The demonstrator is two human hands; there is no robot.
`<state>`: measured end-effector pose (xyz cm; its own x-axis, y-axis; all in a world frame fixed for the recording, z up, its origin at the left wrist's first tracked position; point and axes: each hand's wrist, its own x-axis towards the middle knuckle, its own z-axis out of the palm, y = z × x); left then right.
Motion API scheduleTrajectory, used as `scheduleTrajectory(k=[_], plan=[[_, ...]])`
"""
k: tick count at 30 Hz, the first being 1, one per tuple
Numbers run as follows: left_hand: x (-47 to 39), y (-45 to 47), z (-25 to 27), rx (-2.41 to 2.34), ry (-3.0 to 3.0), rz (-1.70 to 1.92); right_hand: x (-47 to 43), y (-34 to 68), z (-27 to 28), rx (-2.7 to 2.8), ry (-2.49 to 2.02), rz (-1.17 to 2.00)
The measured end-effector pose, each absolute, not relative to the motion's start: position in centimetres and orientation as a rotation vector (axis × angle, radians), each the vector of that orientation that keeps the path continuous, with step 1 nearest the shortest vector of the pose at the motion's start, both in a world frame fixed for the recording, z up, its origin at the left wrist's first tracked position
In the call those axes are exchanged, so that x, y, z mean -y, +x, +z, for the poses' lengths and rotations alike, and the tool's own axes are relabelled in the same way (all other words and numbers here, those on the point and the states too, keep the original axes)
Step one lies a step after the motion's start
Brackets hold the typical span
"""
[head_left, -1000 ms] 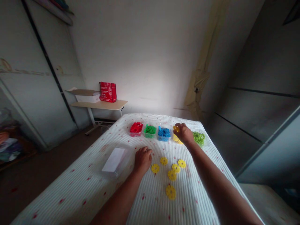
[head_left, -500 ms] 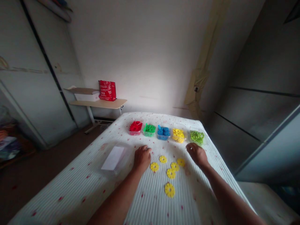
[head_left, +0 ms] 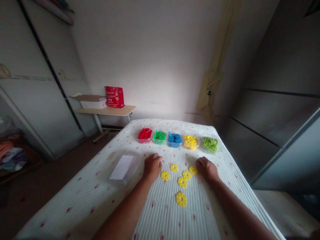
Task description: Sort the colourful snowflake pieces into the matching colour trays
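Discs of notched yellow plastic (head_left: 178, 200) lie at the frame's lower centre, between your curled left hand (head_left: 153, 165) and curled right hand (head_left: 207, 168), though whether either pinches anything cannot be told.

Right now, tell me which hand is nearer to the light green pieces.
The right. The right hand is apart from the light green pieces, on their near side; the left hand is farther away, off to their left.
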<state>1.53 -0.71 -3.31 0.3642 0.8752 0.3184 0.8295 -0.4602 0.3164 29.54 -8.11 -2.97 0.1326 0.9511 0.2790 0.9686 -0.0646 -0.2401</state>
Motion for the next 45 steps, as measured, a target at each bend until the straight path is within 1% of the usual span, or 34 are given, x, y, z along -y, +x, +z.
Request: scheduleTrajectory(k=[3,7,11,14,30,36,40,45], plan=[[1.3,2.0,-2.9,-1.437,2.549,0.712,8.3,29.3,-2.8,1.865,-2.073,-0.098],[2.9,3.3,-2.4,-1.111,2.629,0.759,8.4,29.0,-2.6,1.874,-2.076,-0.117],[4.2,4.4,-2.5,-0.883,2.719,0.650,8.4,28.8,-2.5,1.875,-2.090,-0.129],[4.5,4.9,-2.7,-0.884,2.718,0.613,8.5,28.6,-2.4,1.878,-2.099,-0.139],[3.1,4.9,-4.0,-0.909,2.492,0.785,8.6,28.5,-2.3,1.872,-2.118,-0.159],[3.2,5.0,-4.0,-0.904,2.480,0.780,8.5,28.6,-2.5,1.863,-2.127,-0.170],[3.0,4.0,-3.5,-0.838,2.444,0.709,8.4,28.7,-2.6,1.874,-2.104,-0.167],[2.1,0.9,-2.5,-0.787,2.294,0.467,8.4,28.8,-2.7,1.865,-2.099,-0.158]])
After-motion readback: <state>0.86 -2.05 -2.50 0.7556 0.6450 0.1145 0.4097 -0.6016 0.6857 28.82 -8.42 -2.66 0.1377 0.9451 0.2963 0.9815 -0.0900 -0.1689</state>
